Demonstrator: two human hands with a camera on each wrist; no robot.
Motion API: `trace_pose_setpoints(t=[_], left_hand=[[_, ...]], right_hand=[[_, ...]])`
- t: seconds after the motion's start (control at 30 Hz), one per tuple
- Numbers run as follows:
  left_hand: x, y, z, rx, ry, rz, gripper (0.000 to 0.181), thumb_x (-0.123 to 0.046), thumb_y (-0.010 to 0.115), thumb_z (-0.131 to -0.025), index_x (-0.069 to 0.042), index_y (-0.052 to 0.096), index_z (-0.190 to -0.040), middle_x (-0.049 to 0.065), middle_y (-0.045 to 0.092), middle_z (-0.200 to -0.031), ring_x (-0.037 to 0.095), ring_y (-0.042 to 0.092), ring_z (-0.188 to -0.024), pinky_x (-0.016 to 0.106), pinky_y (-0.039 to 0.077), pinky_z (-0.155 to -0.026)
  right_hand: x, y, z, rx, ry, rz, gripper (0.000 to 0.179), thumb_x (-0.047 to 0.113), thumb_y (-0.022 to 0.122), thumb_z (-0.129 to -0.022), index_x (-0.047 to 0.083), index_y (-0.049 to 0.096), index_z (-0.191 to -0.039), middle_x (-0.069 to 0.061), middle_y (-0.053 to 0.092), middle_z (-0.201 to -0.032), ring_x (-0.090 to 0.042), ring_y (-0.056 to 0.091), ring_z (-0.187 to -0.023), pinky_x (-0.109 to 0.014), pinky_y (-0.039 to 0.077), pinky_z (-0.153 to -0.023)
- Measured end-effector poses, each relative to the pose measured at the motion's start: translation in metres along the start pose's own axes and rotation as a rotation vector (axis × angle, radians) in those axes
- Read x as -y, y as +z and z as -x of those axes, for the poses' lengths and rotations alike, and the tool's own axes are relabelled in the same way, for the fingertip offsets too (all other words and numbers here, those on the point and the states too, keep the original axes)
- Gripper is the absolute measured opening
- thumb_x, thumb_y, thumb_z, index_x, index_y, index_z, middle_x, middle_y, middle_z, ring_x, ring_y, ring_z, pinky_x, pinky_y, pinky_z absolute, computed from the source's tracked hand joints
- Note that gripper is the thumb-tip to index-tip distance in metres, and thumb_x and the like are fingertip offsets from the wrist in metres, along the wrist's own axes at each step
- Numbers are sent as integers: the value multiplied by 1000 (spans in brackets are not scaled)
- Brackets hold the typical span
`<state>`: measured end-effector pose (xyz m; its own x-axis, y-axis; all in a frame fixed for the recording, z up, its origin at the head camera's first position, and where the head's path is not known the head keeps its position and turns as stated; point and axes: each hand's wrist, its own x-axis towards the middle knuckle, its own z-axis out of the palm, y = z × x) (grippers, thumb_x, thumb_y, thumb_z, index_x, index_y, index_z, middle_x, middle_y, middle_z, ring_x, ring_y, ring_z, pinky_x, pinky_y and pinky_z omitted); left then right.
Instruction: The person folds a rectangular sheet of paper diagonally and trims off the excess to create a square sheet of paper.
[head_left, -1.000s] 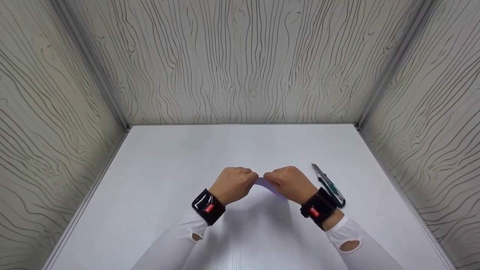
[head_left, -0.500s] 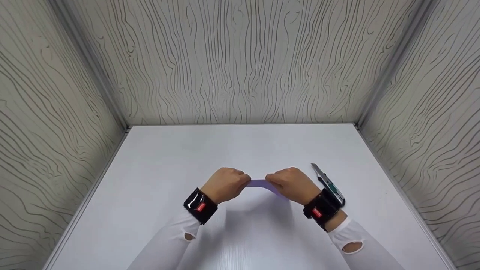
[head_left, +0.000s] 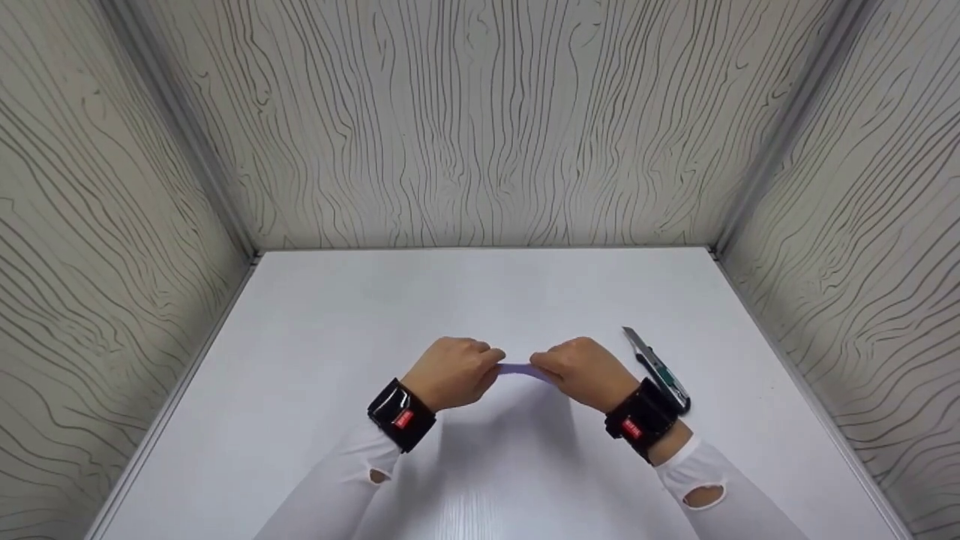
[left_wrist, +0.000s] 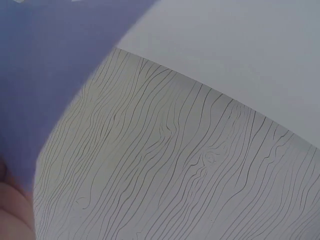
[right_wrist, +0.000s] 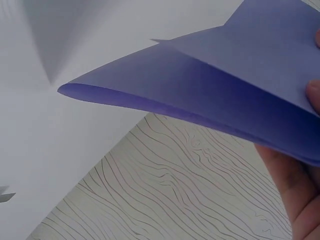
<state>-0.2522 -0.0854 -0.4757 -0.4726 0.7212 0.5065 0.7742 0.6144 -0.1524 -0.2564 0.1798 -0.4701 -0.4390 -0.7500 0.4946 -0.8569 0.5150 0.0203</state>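
Between my two hands is a sheet of purple paper (head_left: 516,369), held above the white table. My left hand (head_left: 454,373) pinches its left side and my right hand (head_left: 586,373) pinches its right side. From above, only a narrow strip of it shows; the hands hide the rest. In the right wrist view the paper (right_wrist: 200,75) is folded over on itself, with a rounded, unpressed bend and a pointed flap on top. Fingers (right_wrist: 287,175) grip it from below at the right. The left wrist view has the paper (left_wrist: 55,65) filling the upper left, fingertips (left_wrist: 12,212) at its lower edge.
A utility knife (head_left: 664,377) with its blade out lies on the table (head_left: 337,300), close beside the right wrist band. Its blade tip (right_wrist: 7,196) shows in the right wrist view. Wood-grain panels (head_left: 480,135) stand at the back and both sides.
My left hand has moved left, away from the right hand, widening the gap between them. The paper has tilted, and less of it shows below the right hand than before.
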Motion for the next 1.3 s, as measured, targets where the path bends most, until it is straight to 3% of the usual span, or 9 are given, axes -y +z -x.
trace_pose_setpoints(t=[0.13, 0.37, 0.83, 1.1, 1.3], left_hand=[[0, 1, -1, -15, 32, -25, 16, -16, 81, -95, -16, 72, -81, -5, 69, -66, 10, 61, -55, 26, 51, -51], [7, -2, 1, -15, 26, -2, 20, -10, 83, -89, -14, 67, -77, -4, 66, -62, 11, 57, -51, 28, 48, -49], [14, -8, 7, 96, -46, 60, 5, -11, 79, -99, -12, 77, -94, -2, 77, -76, 12, 70, -63, 31, 59, -61], [14, -10, 11, 81, -7, 15, 10, -9, 82, -92, -11, 73, -89, -2, 76, -72, 12, 70, -61, 30, 57, -58], [18, -11, 14, 100, -36, 83, 6, -9, 77, -99, -10, 76, -93, -2, 78, -76, 12, 72, -64, 31, 60, -62]], right_hand=[[3, 1, -2, -5, -16, 22, 19, 0, 85, -89, 10, 69, -87, 1, 64, -60, -7, 42, -54, -22, 47, -53], [1, -5, 2, 4, 57, 41, 8, 4, 82, -94, 5, 77, -101, -3, 79, -77, -13, 70, -61, -31, 62, -62], [-11, -8, 11, -60, -12, -1, 21, -9, 83, -85, 8, 70, -89, 0, 70, -65, -6, 48, -55, -24, 53, -54], [-16, -9, 14, -77, 26, 32, 16, -2, 84, -88, 3, 79, -101, -5, 80, -79, -13, 73, -64, -29, 63, -62], [-17, -13, 17, -84, 27, 26, 17, -6, 85, -86, 4, 79, -97, -4, 80, -78, -12, 72, -63, -28, 63, -61]])
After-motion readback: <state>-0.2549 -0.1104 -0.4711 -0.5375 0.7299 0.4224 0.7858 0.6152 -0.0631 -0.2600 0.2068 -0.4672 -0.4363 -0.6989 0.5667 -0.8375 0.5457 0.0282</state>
